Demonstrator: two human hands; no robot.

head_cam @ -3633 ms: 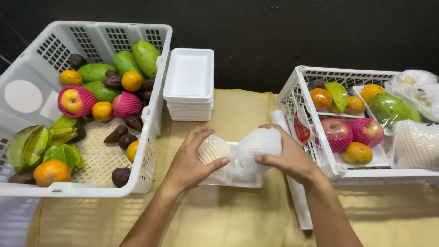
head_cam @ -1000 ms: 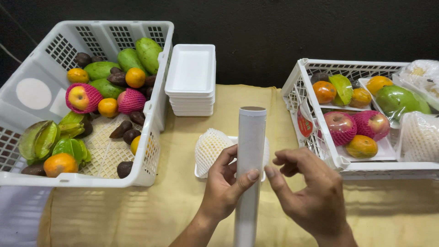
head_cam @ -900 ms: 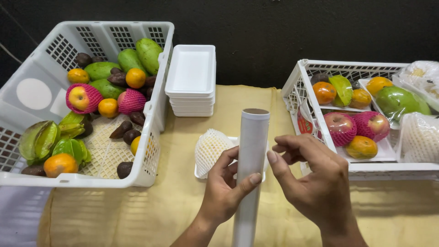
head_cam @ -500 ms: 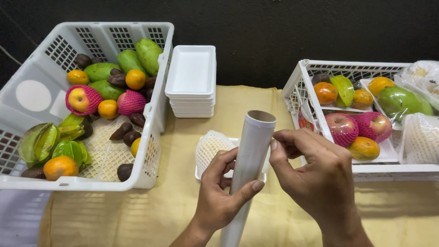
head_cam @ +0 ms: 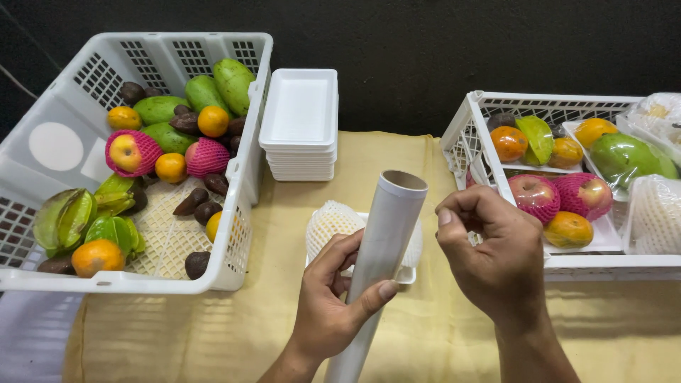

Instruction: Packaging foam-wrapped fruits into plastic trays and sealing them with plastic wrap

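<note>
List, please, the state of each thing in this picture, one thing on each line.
Roll of wrap: tilted, gripped by left hand.
Right hand: fingers pinched near the roll's top.
Small tray: holds fruit in white net.
Tray stack: empty, upright.
Left basket: holds loose fruit.
Right basket: holds packed trays.

**Packaging on and around the yellow cloth**

A stack of white rectangular foam trays (head_cam: 299,120) stands at the back of the table, just beside the left crate. A single white tray (head_cam: 406,274) lies at centre, carrying fruit in white foam net sleeves (head_cam: 330,221). Pink net sleeves (head_cam: 206,156) wrap fruit in the left crate; film-wrapped trays (head_cam: 631,159) sit in the right crate. A pale round sticker (head_cam: 55,146) marks the left crate's wall.
</note>
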